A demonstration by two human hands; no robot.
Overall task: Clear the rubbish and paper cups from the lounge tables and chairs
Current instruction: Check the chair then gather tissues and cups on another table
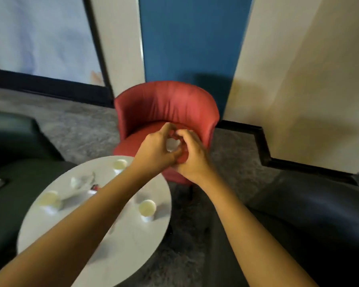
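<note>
The left hand [158,151] and right hand [192,157] meet above the seat of the red, fabric-covered tub chair [166,100], fingers of both curled round a small crumpled white wad [173,144]; blur hides its long axis. On the round, smooth white table [120,245] just beside the chair, three paper cups [147,207] stand upright, mouths up, pale yellow inside, contents unclear, around crumpled wrapping [84,180].

No legible text anywhere, the frame is motion-blurred. The small red-and-white item [94,187] on the table [122,245], below-left of the left hand [155,150], may carry print, but it's smeared past reading. The paper cups [147,207] near it look plain. The white scrap [173,144] gripped between the left hand and right hand [192,160] shows no readable marking.
</note>
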